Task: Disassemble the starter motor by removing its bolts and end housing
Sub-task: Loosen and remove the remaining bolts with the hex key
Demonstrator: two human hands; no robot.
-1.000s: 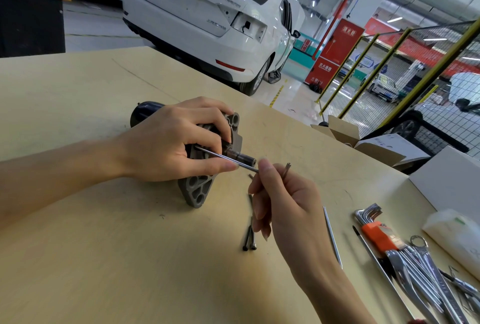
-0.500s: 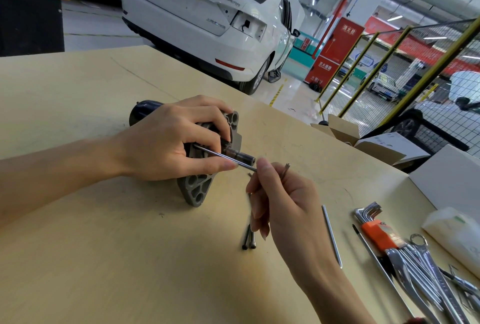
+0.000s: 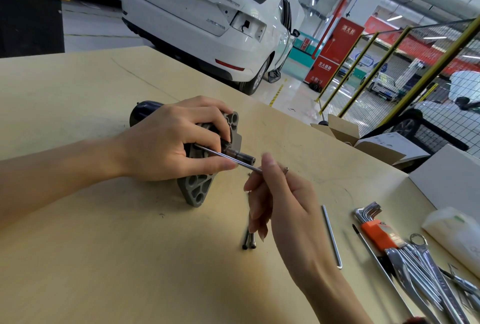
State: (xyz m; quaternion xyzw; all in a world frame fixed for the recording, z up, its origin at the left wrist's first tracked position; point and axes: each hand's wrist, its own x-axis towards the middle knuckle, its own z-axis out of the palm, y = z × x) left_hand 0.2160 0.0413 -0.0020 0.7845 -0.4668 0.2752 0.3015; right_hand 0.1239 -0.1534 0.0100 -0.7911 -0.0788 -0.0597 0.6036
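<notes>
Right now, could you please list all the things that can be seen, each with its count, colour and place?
black and grey metal starter motor: one, lying on the table, centre left
long thin silver bolt: one, reaching from the motor housing to the right hand
dark loose bolts: two, side by side on the table below the right hand
long silver L-shaped hex key: one, on the table right of the bolts
hex key set in orange holder: one, right side
silver spanners: several, bottom right
pale wooden table: one
white car: one, behind the table
left hand: grips the motor
right hand: pinches the bolt
</notes>
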